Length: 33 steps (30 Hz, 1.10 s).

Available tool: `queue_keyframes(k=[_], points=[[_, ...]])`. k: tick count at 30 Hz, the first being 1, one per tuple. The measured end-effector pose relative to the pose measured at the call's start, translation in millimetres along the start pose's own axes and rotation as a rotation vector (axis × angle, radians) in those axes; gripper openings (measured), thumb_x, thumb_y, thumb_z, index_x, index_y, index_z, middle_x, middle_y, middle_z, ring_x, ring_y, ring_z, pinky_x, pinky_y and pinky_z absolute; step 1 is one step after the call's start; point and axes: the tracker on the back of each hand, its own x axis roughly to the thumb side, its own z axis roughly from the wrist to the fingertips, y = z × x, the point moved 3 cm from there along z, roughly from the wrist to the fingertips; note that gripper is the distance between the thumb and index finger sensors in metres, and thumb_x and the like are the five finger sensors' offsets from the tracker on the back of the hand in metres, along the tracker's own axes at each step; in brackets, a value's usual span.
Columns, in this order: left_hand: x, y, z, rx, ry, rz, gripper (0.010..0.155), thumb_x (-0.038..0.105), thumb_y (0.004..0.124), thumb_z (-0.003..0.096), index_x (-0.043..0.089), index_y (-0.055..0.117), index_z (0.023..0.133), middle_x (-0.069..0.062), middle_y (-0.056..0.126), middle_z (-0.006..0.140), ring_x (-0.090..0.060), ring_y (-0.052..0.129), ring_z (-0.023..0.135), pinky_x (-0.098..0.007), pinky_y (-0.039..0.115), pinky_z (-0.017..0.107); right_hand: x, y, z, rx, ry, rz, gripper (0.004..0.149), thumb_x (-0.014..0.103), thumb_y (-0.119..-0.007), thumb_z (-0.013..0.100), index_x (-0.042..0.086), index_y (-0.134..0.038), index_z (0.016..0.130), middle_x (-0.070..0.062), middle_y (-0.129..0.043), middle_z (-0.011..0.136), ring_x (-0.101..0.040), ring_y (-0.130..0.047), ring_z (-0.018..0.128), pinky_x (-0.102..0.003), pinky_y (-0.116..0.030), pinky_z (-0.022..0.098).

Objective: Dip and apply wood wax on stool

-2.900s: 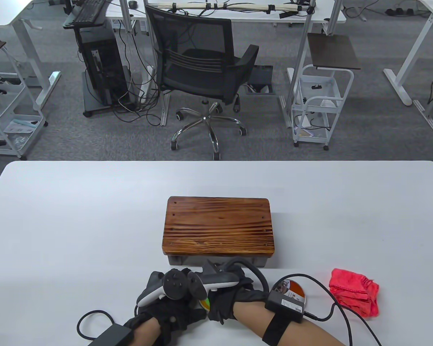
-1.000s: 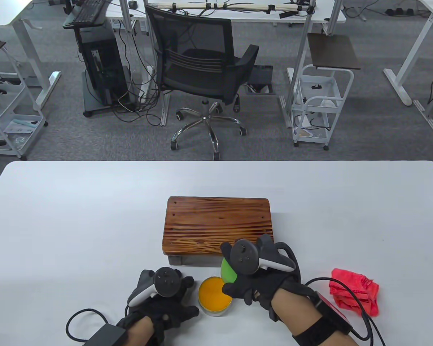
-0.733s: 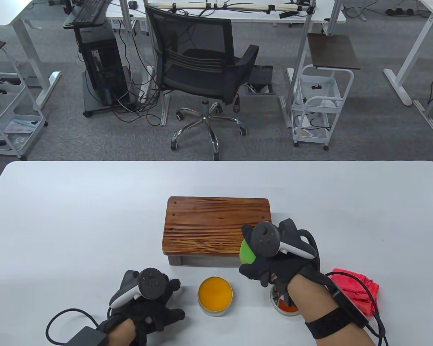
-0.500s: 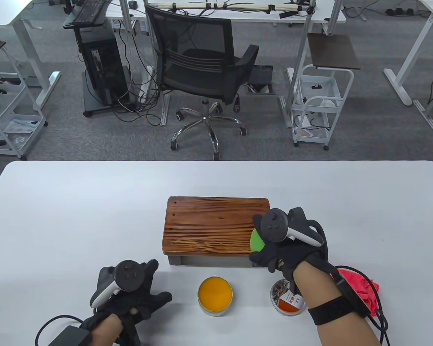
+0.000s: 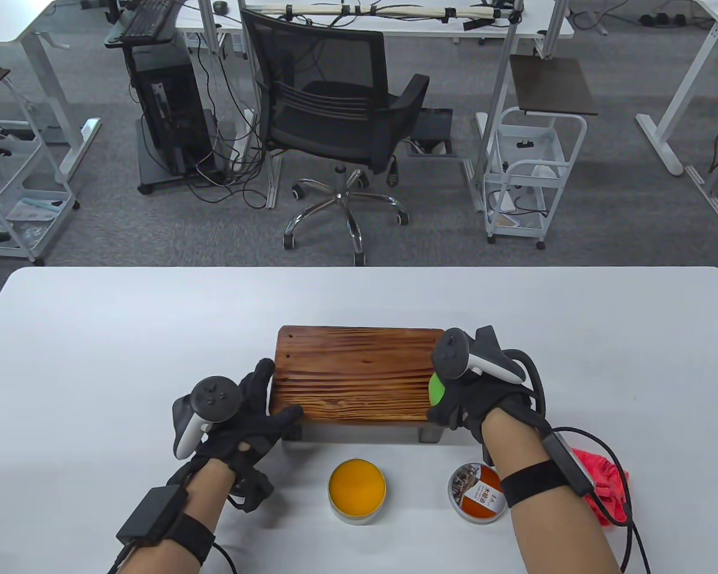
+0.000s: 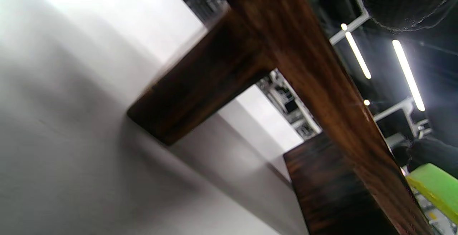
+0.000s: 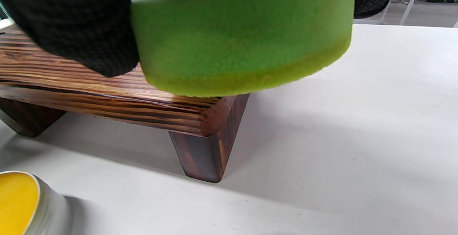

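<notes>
1. Two gloved hands were found at the stool, mid-table on the white table.
2. The left hand was spread against the stool's left end, thumb on its near corner; nothing was gripped.
3. The right hand was curled round a green sponge held over the right edge.
4. The open wax tin and its lid were seen near the front edge, apart.

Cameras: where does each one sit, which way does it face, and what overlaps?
Table view: above, looking down at stool, wax tin; both gloved hands, left hand, right hand.
Left wrist view: low, tilted, up along stool's edge; one fingertip.
Right wrist view: low, facing stool corner; fingers holding green sponge.
Shared: stool and sponge in all three.
</notes>
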Motion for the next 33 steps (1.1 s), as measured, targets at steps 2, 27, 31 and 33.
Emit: queue_keyframes(k=[2, 27, 31, 33], points=[[0.5, 4.1, 4.7, -0.003, 0.005, 0.001, 0.107, 0.078, 0.077, 0.0423, 0.043, 0.004, 0.113, -0.021, 0.013, 0.125, -0.057, 0.016, 0.109, -0.085, 0.014, 0.063, 0.6, -0.8, 2.8, 0.014, -0.005, -0.014, 0.103, 0.063, -0.095, 0.037, 0.021, -0.039, 0.113, -0.022, -0.039, 0.120, -0.057, -0.054, 0.099, -0.065, -0.064, 0.068], [-12.7, 11.5, 4.0, -0.002, -0.027, -0.070, 0.104, 0.077, 0.079, 0.0445, 0.046, 0.007, 0.114, -0.020, 0.023, 0.127, -0.059, 0.021, 0.110, -0.086, 0.015, 0.064, 40.5, -7.7, 14.4, 0.019, 0.101, -0.140, 0.101, 0.060, -0.096, 0.037, 0.021, -0.042, 0.113, -0.021, -0.040, 0.120, -0.056, -0.054, 0.099, -0.064, -0.064, 0.069], [-12.3, 11.5, 3.4, -0.006, -0.028, -0.075, 0.104, 0.077, 0.079, 0.0447, 0.046, 0.007, 0.114, -0.020, 0.023, 0.127, -0.059, 0.021, 0.110, -0.086, 0.015, 0.064, 32.7, -4.1, 16.4, 0.040, 0.064, -0.140, 0.100, 0.060, -0.097, 0.037, 0.021, -0.044, 0.113, -0.020, -0.041, 0.120, -0.055, -0.055, 0.099, -0.064, -0.064, 0.069], [-12.3, 11.4, 3.3, -0.007, -0.028, -0.074, 0.104, 0.077, 0.079, 0.0448, 0.046, 0.007, 0.114, -0.020, 0.024, 0.127, -0.059, 0.021, 0.110, -0.086, 0.015, 0.064, 33.8, -2.5, 22.6, 0.029, 0.040, -0.134, 0.100, 0.060, -0.096, 0.037, 0.021, -0.043, 0.113, -0.021, -0.041, 0.120, -0.056, -0.054, 0.099, -0.064, -0.064, 0.069]])
